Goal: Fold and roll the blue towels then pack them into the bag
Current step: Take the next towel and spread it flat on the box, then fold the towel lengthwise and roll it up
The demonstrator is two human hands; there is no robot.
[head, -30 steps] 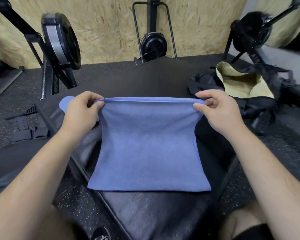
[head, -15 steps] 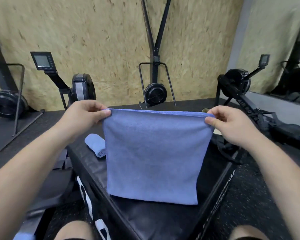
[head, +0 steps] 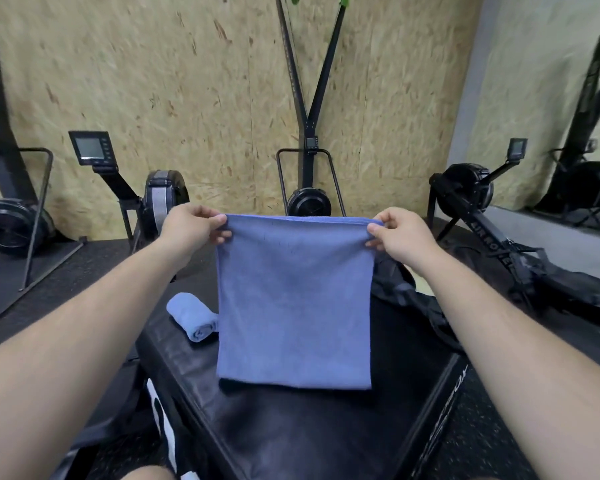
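Blue towel (head: 293, 299) hangs, top corners pinched by fingers (head: 374, 231) of left hand (head: 191, 228) and right hand (head: 400, 237); best lowered flat onto the bench (head: 291, 434), edges matched

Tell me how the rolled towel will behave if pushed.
Probably rolls easily: the rolled towel is a cylinder lying on the flat black box. Likely soft and light, like the hanging towel drooping limp. It may unroll; nothing visibly binds it.

Rowing machine (head: 160, 199) left, ski machine (head: 309, 202) centre, chipboard wall (head: 187, 81) behind; black box (head: 291, 438) below.
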